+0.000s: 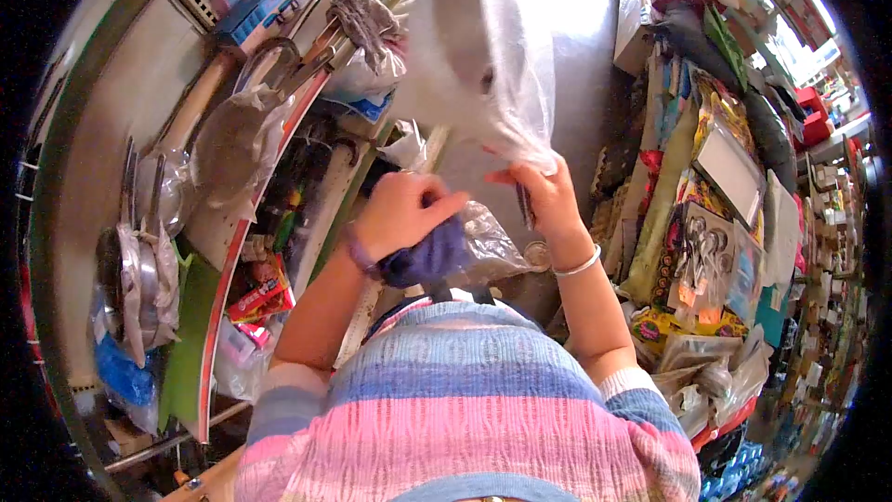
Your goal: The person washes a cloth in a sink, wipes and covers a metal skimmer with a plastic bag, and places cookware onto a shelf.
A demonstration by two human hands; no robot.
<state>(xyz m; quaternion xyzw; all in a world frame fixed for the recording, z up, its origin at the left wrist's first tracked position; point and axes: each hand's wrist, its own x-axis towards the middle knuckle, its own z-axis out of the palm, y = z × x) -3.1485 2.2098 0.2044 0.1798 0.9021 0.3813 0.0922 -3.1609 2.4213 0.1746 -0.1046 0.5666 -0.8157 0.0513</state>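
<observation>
My right hand (546, 197) is closed around the lower end of a plastic-wrapped pan (469, 37), where a dark, narrow piece like a handle shows by the fingers. The pan's pale round body stands up at the top of the view, blurred, its clear plastic bag (530, 84) hanging loosely around it. My left hand (404, 214) is closed on a dark purple cloth (429, 253), bunched under the palm and slightly smeared by motion. Another crumpled clear plastic bag (490, 242) lies between my hands, near my waist.
On the left shelf are wrapped pans (237, 144), a blue box (269, 9) and a bunched grey cloth (364, 23). Red packets (263, 290) sit on a lower level. To my right are stacked goods, including a pack of spoons (703, 256) and a white-framed panel (732, 172).
</observation>
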